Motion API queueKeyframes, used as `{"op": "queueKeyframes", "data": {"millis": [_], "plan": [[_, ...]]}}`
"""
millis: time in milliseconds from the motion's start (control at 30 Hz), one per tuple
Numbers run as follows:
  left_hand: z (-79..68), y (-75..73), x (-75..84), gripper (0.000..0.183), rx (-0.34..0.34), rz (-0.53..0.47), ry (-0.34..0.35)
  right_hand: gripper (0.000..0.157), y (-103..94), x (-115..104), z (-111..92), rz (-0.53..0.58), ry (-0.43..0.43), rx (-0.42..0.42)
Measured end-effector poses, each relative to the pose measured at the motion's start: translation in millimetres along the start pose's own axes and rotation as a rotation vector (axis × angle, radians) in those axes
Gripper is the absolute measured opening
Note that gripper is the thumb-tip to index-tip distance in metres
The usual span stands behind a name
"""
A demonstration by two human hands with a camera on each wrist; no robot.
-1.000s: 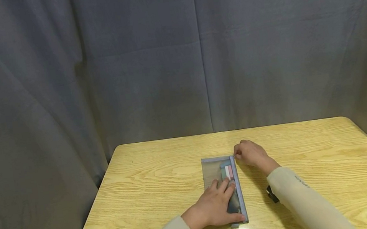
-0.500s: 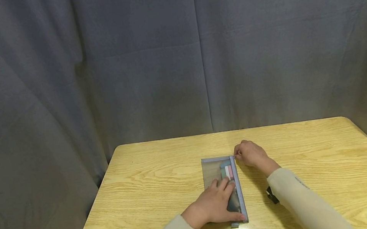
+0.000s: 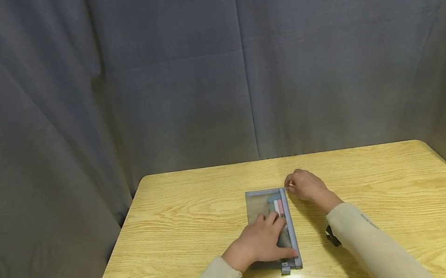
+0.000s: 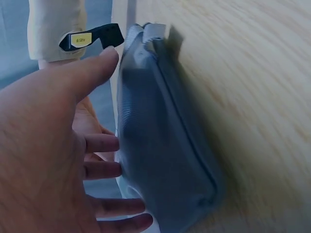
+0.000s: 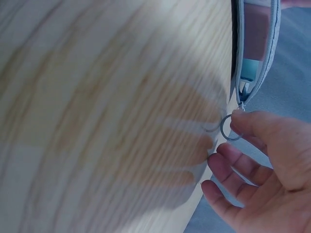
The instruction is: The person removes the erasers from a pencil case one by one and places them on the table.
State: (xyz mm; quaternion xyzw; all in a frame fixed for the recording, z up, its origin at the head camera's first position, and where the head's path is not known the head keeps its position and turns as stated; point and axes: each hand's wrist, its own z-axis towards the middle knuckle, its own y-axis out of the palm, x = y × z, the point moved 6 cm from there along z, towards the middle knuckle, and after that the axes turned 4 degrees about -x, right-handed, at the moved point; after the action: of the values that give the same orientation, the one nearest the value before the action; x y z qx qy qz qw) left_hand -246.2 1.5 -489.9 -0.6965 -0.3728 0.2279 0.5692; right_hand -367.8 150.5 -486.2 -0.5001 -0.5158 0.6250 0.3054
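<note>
A grey-blue see-through zip pouch (image 3: pixel 257 202) lies flat on the table, its zipper edge (image 3: pixel 290 224) along the right. My left hand (image 3: pixel 259 242) rests over its near half with fingers spread, the thumb reaching to the zipper edge. In the left wrist view the pouch (image 4: pixel 160 126) bulges beside those fingers. At the far right corner my right hand (image 3: pixel 306 186) pinches the metal pull ring (image 5: pixel 222 128) between thumb and forefinger. The zipper sides are parted just beyond the slider, showing a pink block (image 5: pixel 256 31) and something teal (image 5: pixel 250 69) inside.
A wood-grain table (image 3: pixel 183 219) extends around the pouch, its far edge against a dark grey curtain (image 3: pixel 183 92). A small fabric tab (image 3: pixel 285 270) sticks out from the pouch's near end. Black straps (image 3: pixel 332 236) are on both wrists.
My left hand has slid slightly up the pouch, and its thumb has come away from the near corner. My right hand stays at the pull ring; the pouch has hardly moved.
</note>
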Motion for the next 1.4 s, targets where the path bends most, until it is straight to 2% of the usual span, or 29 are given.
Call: {"op": "queueKeyframes", "data": {"millis": [233, 467, 667, 800, 1000, 1267, 1400], "plan": [[4.0, -6.4, 2.9, 0.073, 0.056, 0.032, -0.063, 0.024, -3.5, 0.1, -3.6, 0.034, 0.002, 0.004], [8.5, -11.1, 5.5, 0.07, 0.053, 0.082, -0.115, 0.021, -7.8, -2.9, -15.8, 0.09, -0.045, 0.048], [13.3, -10.4, 9.9, 0.07, 0.099, 0.145, -0.128, 0.024, -8.2, -4.1, -28.3, 0.179, -0.059, 0.057], [17.2, -8.6, 11.0, 0.071, 0.122, 0.154, -0.126, 0.025, -7.3, -5.2, -37.4, 0.234, -0.076, 0.046], [21.4, -8.4, 12.3, 0.07, 0.107, 0.136, -0.123, 0.027, -7.2, -6.3, -48.2, 0.278, -0.1, 0.054], [25.1, -7.5, 16.3, 0.073, 0.036, 0.127, -0.181, 0.027, -7.6, -4.2, -58.9, 0.265, -0.119, 0.079], [27.9, -5.7, 16.4, 0.074, 0.032, 0.134, -0.203, 0.026, -9.2, -3.3, -64.5, 0.261, -0.138, 0.092]]}}
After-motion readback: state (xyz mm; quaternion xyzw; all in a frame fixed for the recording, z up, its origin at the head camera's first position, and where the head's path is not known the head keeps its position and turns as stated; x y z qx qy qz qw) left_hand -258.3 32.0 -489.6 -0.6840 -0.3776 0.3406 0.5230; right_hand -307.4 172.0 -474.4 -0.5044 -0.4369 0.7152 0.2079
